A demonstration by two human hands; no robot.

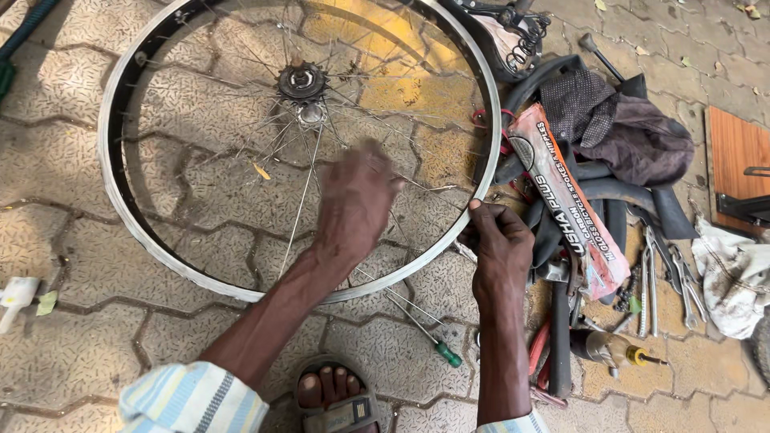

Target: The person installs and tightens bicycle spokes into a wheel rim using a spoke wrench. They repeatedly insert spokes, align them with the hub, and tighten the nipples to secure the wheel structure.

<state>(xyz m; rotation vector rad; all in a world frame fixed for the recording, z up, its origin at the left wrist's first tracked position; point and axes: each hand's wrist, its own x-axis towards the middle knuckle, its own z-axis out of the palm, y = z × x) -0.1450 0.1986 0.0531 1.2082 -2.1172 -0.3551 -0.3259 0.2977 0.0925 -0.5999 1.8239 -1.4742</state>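
A bare bicycle wheel rim [112, 200] with thin metal spokes and a central hub [301, 82] lies flat on paving stones. My left hand [353, 200] reaches inside the rim among the spokes, blurred; whether it pinches a spoke I cannot tell. My right hand [499, 240] grips the rim's right edge, thumb against the metal. A green-handled screwdriver [425, 333] lies on the ground just below the rim, between my forearms.
Right of the wheel sits a heap: black inner tubes [609, 200], a pink spoke packet [565, 200], dark cloth [634, 128], pliers and spanners [666, 285], a small oil bottle [609, 349], a white rag [734, 277], a wooden board [734, 152]. My sandalled foot [333, 393] is at the bottom.
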